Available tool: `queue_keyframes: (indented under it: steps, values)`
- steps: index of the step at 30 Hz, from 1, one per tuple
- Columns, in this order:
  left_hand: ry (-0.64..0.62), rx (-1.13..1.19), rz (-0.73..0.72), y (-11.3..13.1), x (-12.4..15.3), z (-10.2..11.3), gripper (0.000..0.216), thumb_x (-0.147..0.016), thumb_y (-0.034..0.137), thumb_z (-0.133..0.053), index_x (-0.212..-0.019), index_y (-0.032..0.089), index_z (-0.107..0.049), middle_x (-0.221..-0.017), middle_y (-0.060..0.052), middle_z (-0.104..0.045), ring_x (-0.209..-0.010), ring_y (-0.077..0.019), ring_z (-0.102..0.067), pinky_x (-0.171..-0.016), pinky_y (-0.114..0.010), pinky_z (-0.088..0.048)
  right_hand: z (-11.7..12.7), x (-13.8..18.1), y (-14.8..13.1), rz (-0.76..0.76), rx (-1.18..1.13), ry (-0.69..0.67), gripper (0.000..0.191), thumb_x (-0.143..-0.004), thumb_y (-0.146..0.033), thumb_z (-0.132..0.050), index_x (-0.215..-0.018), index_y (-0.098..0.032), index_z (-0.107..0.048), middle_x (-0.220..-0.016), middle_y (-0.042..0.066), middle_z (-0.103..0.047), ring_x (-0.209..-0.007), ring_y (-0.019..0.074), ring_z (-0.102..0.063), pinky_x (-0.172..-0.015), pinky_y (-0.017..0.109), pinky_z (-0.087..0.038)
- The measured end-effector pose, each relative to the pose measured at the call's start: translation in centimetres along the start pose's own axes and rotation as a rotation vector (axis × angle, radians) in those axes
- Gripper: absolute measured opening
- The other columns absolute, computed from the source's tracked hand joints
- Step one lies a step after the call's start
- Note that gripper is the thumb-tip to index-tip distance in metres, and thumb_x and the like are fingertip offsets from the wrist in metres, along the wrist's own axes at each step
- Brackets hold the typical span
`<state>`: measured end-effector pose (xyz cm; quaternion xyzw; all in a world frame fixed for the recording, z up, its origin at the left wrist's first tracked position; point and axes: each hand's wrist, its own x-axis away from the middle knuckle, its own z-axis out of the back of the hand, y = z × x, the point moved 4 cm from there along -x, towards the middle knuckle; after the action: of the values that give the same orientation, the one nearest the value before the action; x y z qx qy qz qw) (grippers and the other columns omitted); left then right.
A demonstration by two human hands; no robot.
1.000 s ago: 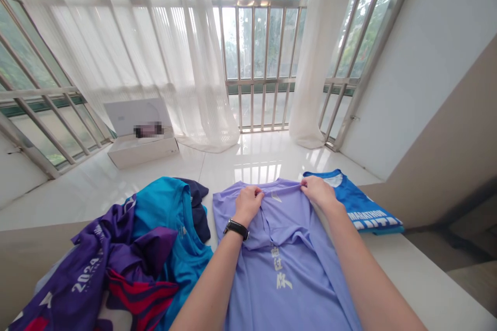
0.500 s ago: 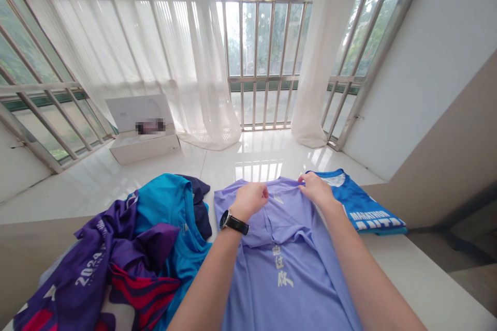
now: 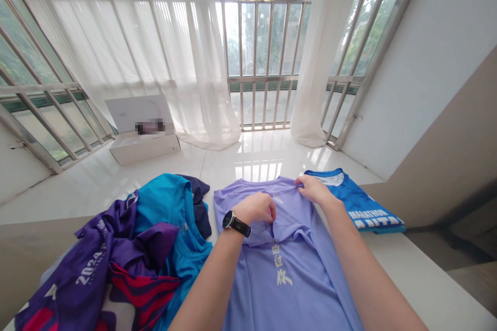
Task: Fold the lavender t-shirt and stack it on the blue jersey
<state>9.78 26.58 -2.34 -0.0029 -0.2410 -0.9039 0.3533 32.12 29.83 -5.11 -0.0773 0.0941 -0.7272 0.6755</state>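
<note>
A lavender shirt (image 3: 256, 269) with white characters lies spread in front of me, its neckline toward the window. My left hand (image 3: 257, 209), with a black watch (image 3: 236, 223) on the wrist, has its fingertips pinched on the folded cloth at the middle of the chest. At the shirt's far right shoulder, by the collar, my right hand (image 3: 312, 189) pinches the edge of the fabric. Wrinkles run across the chest below both hands. The shirt's lower part is cut off by the frame.
Left of the shirt is a loose heap with a turquoise shirt (image 3: 163, 194), a purple and red shirt (image 3: 93, 264) and a dark navy garment (image 3: 202, 191). A folded blue shirt (image 3: 359, 199) lies to the right. An open white box (image 3: 145, 150) stands near the curtain (image 3: 205, 88).
My left hand has moved down and slightly right, from above the chest near the collar onto the fold at mid-chest. My right hand stays at the shoulder, shifted barely left.
</note>
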Motion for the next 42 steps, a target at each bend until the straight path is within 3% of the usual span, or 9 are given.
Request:
queue_keyframes:
  steps: [13, 22, 25, 27, 29, 31, 32, 36, 42]
  values:
    - [-0.036, -0.035, 0.077, -0.3, 0.6, 0.5, 0.021, -0.065, 0.010, -0.069, -0.076, 0.024, -0.079, -0.073, 0.002, -0.074, -0.064, -0.0134, -0.062, -0.056, -0.019, -0.043, -0.1, 0.1, 0.6, -0.088, 0.039, 0.017, 0.019, -0.085, -0.023, -0.060, -0.096, -0.024, -0.075, -0.107, 0.007, -0.074, -0.101, 0.0227, -0.067, -0.076, 0.027, -0.045]
    - [-0.094, -0.030, 0.143, -0.3, 1.1, 0.4, 0.018, -0.066, 0.015, -0.069, -0.079, 0.023, -0.078, -0.078, -0.001, -0.075, -0.067, -0.0169, -0.064, -0.055, -0.022, -0.045, -0.6, 0.1, 0.7, -0.116, 0.047, 0.048, 0.019, -0.091, -0.032, -0.056, -0.095, -0.024, -0.073, -0.105, 0.007, -0.073, -0.097, 0.0225, -0.067, -0.071, 0.028, -0.045]
    - [-0.103, -0.037, 0.175, 0.2, 1.4, 0.7, 0.014, -0.067, 0.016, -0.068, -0.076, 0.022, -0.077, -0.078, -0.002, -0.075, -0.069, -0.0192, -0.066, -0.061, -0.024, -0.049, -0.7, 0.1, 0.7, -0.122, 0.052, 0.052, 0.020, -0.091, -0.034, -0.055, -0.095, -0.024, -0.072, -0.106, 0.008, -0.073, -0.097, 0.0228, -0.067, -0.070, 0.028, -0.045]
    - [-0.036, -0.053, 0.193, 0.8, 1.1, 0.7, 0.017, -0.076, 0.025, -0.066, -0.088, 0.021, -0.077, -0.092, -0.007, -0.075, -0.085, -0.0249, -0.068, -0.077, -0.030, -0.053, -0.7, 0.1, 0.6, -0.126, 0.057, 0.056, 0.020, -0.091, -0.034, -0.056, -0.095, -0.024, -0.072, -0.106, 0.008, -0.073, -0.097, 0.0225, -0.067, -0.070, 0.028, -0.045]
    - [0.134, -0.078, 0.211, 1.5, 0.5, 0.4, 0.037, -0.090, 0.039, -0.053, -0.115, 0.018, -0.070, -0.124, -0.015, -0.067, -0.118, -0.0327, -0.058, -0.101, -0.042, -0.045, -0.7, 0.1, 0.4, -0.128, 0.062, 0.063, 0.020, -0.091, -0.034, -0.056, -0.095, -0.023, -0.072, -0.105, 0.008, -0.073, -0.097, 0.0223, -0.067, -0.070, 0.028, -0.045]
    - [0.295, -0.088, 0.214, 2.1, -0.3, -0.8, 0.056, -0.097, 0.052, -0.040, -0.138, 0.016, -0.053, -0.152, -0.019, -0.043, -0.143, -0.0369, -0.031, -0.116, -0.053, -0.025, -0.7, 0.2, 0.3, -0.129, 0.064, 0.073, 0.020, -0.092, -0.034, -0.056, -0.095, -0.023, -0.072, -0.106, 0.008, -0.072, -0.097, 0.0222, -0.067, -0.071, 0.028, -0.045]
    - [0.315, -0.082, 0.207, 2.2, -0.8, -1.7, 0.064, -0.096, 0.057, -0.040, -0.144, 0.016, -0.047, -0.159, -0.018, -0.031, -0.148, -0.0377, -0.019, -0.119, -0.056, -0.018, -0.7, 0.3, 0.2, -0.129, 0.064, 0.079, 0.020, -0.092, -0.034, -0.055, -0.095, -0.023, -0.072, -0.106, 0.008, -0.072, -0.098, 0.0221, -0.067, -0.072, 0.028, -0.045]
    - [0.222, -0.058, 0.237, 1.5, -1.7, -5.0, 0.079, -0.091, 0.067, -0.040, -0.155, 0.021, -0.032, -0.164, -0.017, -0.017, -0.151, -0.0411, -0.004, -0.117, -0.067, -0.001, -0.7, 0.7, 0.1, -0.135, 0.057, 0.106, 0.021, -0.093, -0.036, -0.054, -0.095, -0.022, -0.070, -0.105, 0.008, -0.070, -0.098, 0.0228, -0.067, -0.072, 0.029, -0.046]
    - [0.226, -0.068, 0.219, 0.4, -1.5, -5.4, 0.080, -0.090, 0.071, -0.034, -0.156, 0.025, -0.029, -0.165, -0.014, -0.017, -0.151, -0.0397, -0.002, -0.116, -0.067, 0.001, 1.3, 0.7, -1.9, -0.084, 0.036, 0.188, 0.029, -0.093, -0.036, -0.054, -0.114, -0.020, -0.065, -0.121, 0.013, -0.063, -0.100, 0.0252, -0.066, -0.076, 0.031, -0.048]
